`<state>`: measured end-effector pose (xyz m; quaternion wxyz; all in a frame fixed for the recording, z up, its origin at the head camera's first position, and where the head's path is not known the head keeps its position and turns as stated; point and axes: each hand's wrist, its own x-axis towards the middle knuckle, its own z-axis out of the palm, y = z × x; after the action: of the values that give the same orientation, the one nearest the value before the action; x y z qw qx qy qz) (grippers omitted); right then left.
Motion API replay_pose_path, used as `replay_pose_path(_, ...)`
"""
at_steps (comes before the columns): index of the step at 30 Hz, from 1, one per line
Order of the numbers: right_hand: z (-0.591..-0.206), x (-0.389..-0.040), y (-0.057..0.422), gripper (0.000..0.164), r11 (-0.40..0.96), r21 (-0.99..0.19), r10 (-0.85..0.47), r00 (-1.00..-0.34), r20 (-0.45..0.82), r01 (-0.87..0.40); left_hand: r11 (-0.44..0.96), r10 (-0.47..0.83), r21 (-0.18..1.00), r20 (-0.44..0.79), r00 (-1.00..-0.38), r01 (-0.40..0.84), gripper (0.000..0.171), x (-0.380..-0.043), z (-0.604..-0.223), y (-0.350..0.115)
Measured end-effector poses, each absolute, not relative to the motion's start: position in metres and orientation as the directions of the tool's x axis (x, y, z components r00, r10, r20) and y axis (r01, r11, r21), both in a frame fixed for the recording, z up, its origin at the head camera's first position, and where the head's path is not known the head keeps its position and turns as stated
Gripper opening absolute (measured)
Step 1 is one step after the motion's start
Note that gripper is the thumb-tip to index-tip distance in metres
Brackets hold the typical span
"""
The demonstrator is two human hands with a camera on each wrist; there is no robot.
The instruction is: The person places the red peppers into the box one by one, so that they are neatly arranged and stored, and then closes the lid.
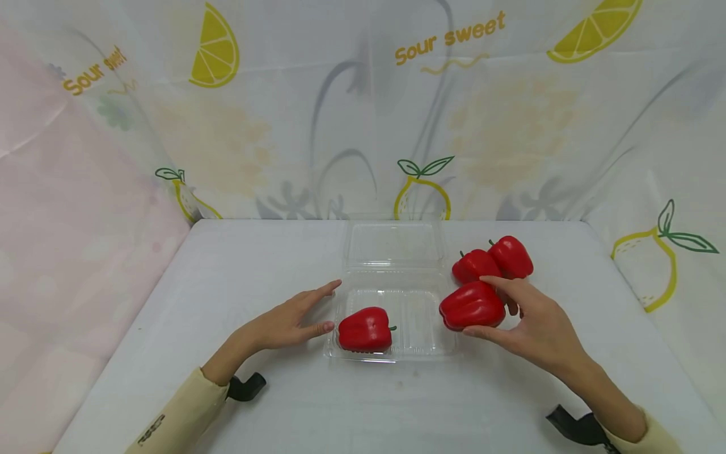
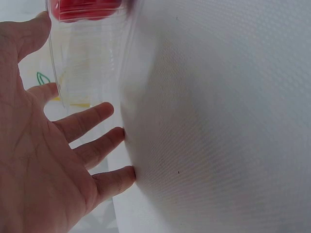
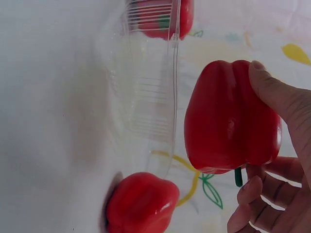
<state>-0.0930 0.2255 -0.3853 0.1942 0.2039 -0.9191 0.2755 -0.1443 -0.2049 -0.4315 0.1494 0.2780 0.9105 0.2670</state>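
My right hand (image 1: 544,325) pinches a red bell pepper (image 1: 473,306) between thumb and fingers, at the right edge of a clear plastic clamshell box (image 1: 422,321). In the right wrist view the held pepper (image 3: 228,116) is lifted off the table, its green stem pointing toward the fingers. Inside the box, on its left side, lies another red bell pepper (image 1: 365,330). My left hand (image 1: 286,321) is at the box's left side with fingers spread. Its thumb touches the box rim in the left wrist view, where the clear wall (image 2: 87,63) shows beside the fingers.
Two more red bell peppers, one nearer (image 1: 475,267) and one farther (image 1: 512,257), lie together right of the box. The box's lid (image 1: 394,244) is folded back toward the rear. Behind the white table (image 1: 227,252) hangs a lemon-print curtain (image 1: 368,126).
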Motion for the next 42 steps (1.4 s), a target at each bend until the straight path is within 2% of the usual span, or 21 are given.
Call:
replay_pose_path(14,-0.389,-0.095,0.195,0.082,0.742,-0.456,-0.306,-0.853,0.422,-0.491,0.698,0.585,0.579,-0.124,-0.801,0.421,0.081,-0.144,-0.431,-0.205)
replay_pose_path(23,-0.396,-0.094,0.177,0.082,0.724,-0.449,-0.341,-0.838,0.425,-0.523,0.702,0.58,0.58,-0.127,-0.805,0.414,0.08,-0.144,-0.431,-0.205)
replay_pose_path(42,-0.41,-0.089,0.16,0.08,0.765,-0.387,-0.38,-0.846,0.374,-0.515,0.703,0.583,0.568,-0.116,-0.804,0.428,0.081,-0.144,-0.432,-0.205)
